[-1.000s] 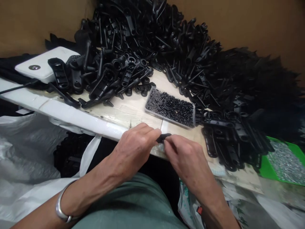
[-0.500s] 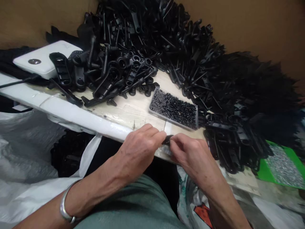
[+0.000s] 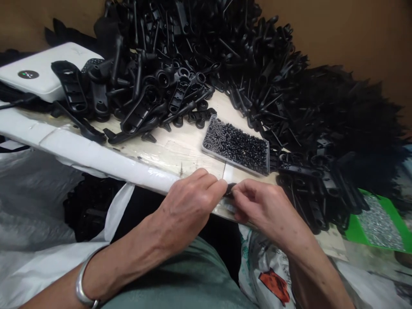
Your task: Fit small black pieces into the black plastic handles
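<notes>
At the table's front edge, my left hand (image 3: 195, 201) is closed round a small black part (image 3: 229, 190), which is mostly hidden by the fingers. My right hand (image 3: 262, 206) pinches at the right side of the same part, thumb and forefinger together; whether anything tiny is between them cannot be made out. Just beyond both hands lies a clear box (image 3: 236, 148) filled with small black and grey pieces. A loose row of long black plastic parts (image 3: 309, 189) lies to the right of the right hand.
A big heap of black plastic parts (image 3: 257, 64) covers the back of the table (image 3: 180, 150). On the left rests a white device (image 3: 48, 64) with a cable. A green tray (image 3: 354, 229) of shiny metal pieces stands at the right. Bags hang below the front edge.
The view has shifted a little, so the white device sits further left. Both hands remain at the black part, with the right hand's fingers slightly changed in position.
</notes>
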### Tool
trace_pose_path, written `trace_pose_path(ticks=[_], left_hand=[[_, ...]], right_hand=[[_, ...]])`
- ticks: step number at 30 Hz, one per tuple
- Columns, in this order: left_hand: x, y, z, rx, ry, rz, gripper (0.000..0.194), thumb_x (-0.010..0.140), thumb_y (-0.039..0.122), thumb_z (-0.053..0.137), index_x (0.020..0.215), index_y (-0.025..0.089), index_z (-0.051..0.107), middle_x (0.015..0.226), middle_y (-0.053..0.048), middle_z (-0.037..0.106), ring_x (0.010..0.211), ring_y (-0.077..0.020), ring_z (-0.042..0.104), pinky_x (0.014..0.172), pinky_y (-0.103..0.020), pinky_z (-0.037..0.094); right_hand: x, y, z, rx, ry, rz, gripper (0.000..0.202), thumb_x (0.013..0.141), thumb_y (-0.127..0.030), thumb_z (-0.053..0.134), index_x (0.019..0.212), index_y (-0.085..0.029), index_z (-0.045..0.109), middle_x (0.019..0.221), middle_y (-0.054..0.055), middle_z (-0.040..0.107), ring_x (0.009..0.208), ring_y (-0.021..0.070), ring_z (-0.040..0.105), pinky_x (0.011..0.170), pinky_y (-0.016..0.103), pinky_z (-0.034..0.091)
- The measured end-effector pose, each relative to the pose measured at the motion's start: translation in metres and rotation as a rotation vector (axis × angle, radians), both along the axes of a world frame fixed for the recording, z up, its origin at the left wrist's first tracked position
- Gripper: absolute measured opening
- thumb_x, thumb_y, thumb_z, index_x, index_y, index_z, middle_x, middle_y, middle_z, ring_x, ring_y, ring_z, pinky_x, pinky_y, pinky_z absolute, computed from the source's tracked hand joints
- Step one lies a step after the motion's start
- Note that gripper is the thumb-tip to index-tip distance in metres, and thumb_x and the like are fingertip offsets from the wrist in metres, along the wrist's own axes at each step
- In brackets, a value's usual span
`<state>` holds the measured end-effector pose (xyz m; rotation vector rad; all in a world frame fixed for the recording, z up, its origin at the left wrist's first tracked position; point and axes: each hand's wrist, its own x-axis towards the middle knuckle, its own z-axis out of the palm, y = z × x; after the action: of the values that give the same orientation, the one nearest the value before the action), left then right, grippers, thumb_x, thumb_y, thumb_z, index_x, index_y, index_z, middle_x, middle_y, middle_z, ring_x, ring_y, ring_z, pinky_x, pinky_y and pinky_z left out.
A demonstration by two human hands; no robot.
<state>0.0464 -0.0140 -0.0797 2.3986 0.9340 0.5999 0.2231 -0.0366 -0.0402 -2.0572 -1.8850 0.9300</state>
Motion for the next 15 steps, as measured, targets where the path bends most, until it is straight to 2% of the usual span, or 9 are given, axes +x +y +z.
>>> trace_pose_path(ticks=[8,12,15], left_hand=[[-0.002,0.0,0.001,0.018,0.015,-0.024,0.013,0.087,0.006,0.045,0.087,0.015,0.054,0.086,-0.003,0.054,0.082,-0.0181,0.047,0.071,-0.031,0.042],[-0.002,0.002,0.002,0.038,0.031,-0.03,0.018,0.087,0.002,0.042,0.083,0.015,0.053,0.084,-0.002,0.053,0.08,-0.0177,0.045,0.067,-0.031,0.04],[-0.002,0.001,0.002,0.052,0.056,-0.044,0.019,0.086,0.002,0.042,0.087,0.016,0.054,0.086,-0.002,0.052,0.082,-0.018,0.045,0.067,-0.031,0.04]], right_hand=[[-0.006,0.002,0.004,0.015,-0.162,0.048,0.029,0.086,-0.019,0.05,0.057,-0.021,0.047,0.046,-0.007,0.056,0.045,0.0113,0.057,0.044,0.021,0.035],[-0.006,0.004,0.007,0.049,-0.283,0.139,0.03,0.088,-0.02,0.051,0.058,-0.021,0.044,0.048,-0.006,0.056,0.047,0.0118,0.052,0.047,0.025,0.031],[-0.004,0.008,0.012,0.004,-0.324,0.215,0.03,0.09,-0.022,0.048,0.06,-0.021,0.045,0.05,-0.006,0.057,0.051,0.012,0.051,0.05,0.025,0.031]])
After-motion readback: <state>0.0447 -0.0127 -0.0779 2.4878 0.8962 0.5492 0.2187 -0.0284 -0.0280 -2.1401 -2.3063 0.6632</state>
